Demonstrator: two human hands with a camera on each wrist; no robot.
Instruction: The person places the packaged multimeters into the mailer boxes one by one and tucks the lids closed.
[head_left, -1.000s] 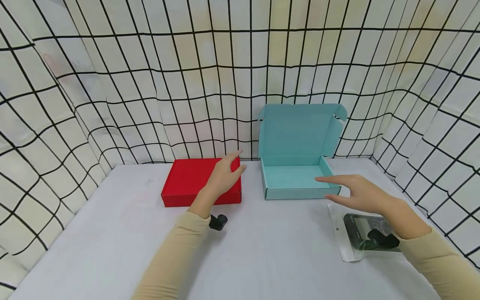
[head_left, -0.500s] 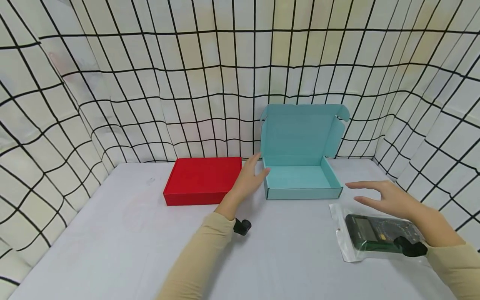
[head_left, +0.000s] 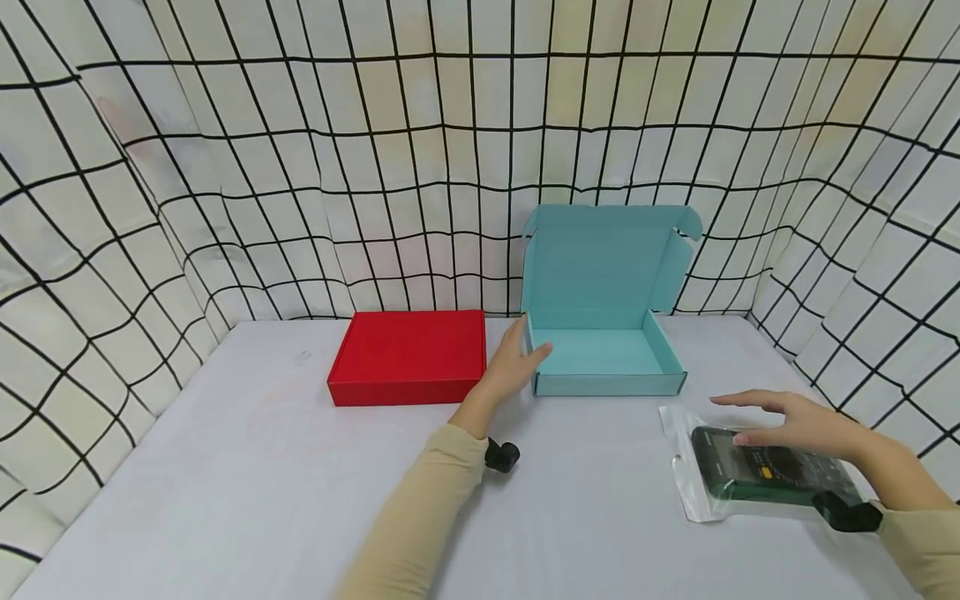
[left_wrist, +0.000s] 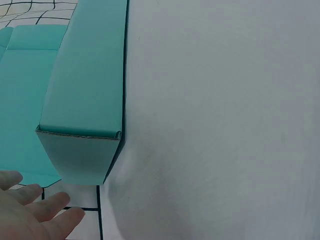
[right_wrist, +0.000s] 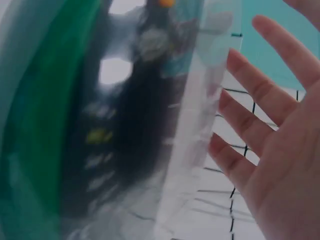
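Black-gridded walls (head_left: 375,158) back our white worktop (head_left: 225,500). We see a dark, green-sided device (head_left: 787,472) in clear plastic (head_left: 681,479); left hand (head_left: 508,372) and right hand (head_left: 817,427) spread, holding nothing.

The white worktop (head_left: 262,492) carries a closed red box (head_left: 408,354) near its far edge and, to the right, a turquoise box (head_left: 607,279) with its lid raised. Nearer, toward the right, lies a clear plastic bag (head_left: 686,477) containing a black-and-green device (head_left: 735,479).
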